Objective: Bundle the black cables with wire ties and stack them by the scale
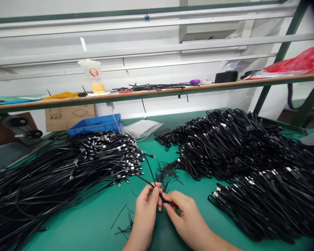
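Both my hands meet over the green table (94,223), low in the middle of the view. My left hand (148,205) pinches a black USB cable (149,167) between thumb and fingers; part of the cable runs up and left towards the loose pile. Close beside it, my right hand (183,212) has thumb and forefinger closed on the same cable. Its end there is mostly hidden by my fingers. Short black ties (169,174) lie just beyond my hands, and more black ties (127,226) are scattered left of my left wrist.
Long uncoiled cables (104,150) heap up on the left, connectors facing the middle. Folded, bundled cables (219,139) pile high at the right. Behind stand a blue bin (96,123), a plastic bag (142,128) and a phone (163,132). A shelf (151,94) crosses above, bearing a drink cup (94,75).
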A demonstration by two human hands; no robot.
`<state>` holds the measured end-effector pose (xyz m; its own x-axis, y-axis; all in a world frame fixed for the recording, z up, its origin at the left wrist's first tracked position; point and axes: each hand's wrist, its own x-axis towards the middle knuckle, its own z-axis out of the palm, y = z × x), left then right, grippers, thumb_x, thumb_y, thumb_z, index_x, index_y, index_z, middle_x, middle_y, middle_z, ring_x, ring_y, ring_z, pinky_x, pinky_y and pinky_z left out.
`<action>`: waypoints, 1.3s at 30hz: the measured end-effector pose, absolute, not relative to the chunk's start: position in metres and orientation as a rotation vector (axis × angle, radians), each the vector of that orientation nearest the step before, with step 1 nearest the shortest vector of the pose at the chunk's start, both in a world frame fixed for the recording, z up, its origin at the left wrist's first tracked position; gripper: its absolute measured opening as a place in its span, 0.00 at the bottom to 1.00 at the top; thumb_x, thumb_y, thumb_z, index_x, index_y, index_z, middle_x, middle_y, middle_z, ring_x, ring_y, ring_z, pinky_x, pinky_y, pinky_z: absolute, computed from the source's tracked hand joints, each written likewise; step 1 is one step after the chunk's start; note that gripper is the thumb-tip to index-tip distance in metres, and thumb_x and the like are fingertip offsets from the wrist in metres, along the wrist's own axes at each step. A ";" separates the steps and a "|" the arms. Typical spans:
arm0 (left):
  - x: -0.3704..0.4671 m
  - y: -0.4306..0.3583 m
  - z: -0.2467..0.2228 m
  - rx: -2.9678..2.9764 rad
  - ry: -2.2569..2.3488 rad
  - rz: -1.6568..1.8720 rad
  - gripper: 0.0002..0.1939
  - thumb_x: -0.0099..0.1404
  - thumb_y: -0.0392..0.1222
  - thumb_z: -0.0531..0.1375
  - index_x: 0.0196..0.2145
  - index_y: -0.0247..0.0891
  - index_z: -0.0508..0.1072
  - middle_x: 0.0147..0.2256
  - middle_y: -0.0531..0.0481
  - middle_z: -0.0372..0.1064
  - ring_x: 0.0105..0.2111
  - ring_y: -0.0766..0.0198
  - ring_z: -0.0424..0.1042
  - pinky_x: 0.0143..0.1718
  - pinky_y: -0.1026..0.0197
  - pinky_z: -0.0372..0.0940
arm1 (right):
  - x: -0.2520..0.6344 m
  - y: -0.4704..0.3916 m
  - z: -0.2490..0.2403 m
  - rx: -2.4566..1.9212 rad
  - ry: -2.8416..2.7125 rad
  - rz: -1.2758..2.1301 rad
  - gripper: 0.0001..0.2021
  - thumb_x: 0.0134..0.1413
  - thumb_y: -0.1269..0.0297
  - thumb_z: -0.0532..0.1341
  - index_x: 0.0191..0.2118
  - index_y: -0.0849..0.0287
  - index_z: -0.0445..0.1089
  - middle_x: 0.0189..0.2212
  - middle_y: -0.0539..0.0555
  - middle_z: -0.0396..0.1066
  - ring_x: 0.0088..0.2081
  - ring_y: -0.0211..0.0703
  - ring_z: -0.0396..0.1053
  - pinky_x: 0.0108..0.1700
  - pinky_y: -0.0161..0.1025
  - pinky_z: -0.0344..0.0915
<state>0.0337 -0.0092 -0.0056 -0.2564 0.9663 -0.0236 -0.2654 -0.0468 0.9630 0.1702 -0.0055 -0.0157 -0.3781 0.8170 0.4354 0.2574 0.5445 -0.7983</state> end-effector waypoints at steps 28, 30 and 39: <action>-0.032 0.013 0.020 0.551 1.046 1.863 0.19 0.51 0.45 0.74 0.26 0.33 0.69 0.27 0.54 0.64 0.20 0.76 0.54 0.18 0.70 0.51 | 0.176 0.004 -0.013 -0.809 -1.947 0.644 0.09 0.62 0.70 0.56 0.37 0.58 0.74 0.27 0.53 0.71 0.28 0.41 0.68 0.30 0.35 0.65; -0.050 0.016 0.026 0.531 1.040 1.909 0.17 0.53 0.41 0.72 0.25 0.33 0.67 0.29 0.53 0.65 0.20 0.76 0.54 0.18 0.71 0.51 | 0.179 0.004 -0.012 -0.797 -1.943 0.666 0.09 0.62 0.68 0.56 0.37 0.58 0.75 0.27 0.53 0.71 0.28 0.41 0.69 0.29 0.35 0.65; -0.043 0.015 0.018 0.549 1.031 1.884 0.22 0.48 0.44 0.76 0.28 0.35 0.67 0.26 0.56 0.61 0.22 0.74 0.58 0.21 0.71 0.58 | 0.197 0.027 -0.008 -0.927 -1.495 1.036 0.11 0.54 0.56 0.65 0.38 0.55 0.81 0.37 0.56 0.73 0.29 0.42 0.70 0.31 0.38 0.69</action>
<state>-0.0428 0.0153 0.0183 -0.5034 0.8634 -0.0344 -0.4942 -0.2550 0.8311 0.1971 0.0269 -0.0081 -0.1540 0.9356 0.3178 0.0307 0.3260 -0.9449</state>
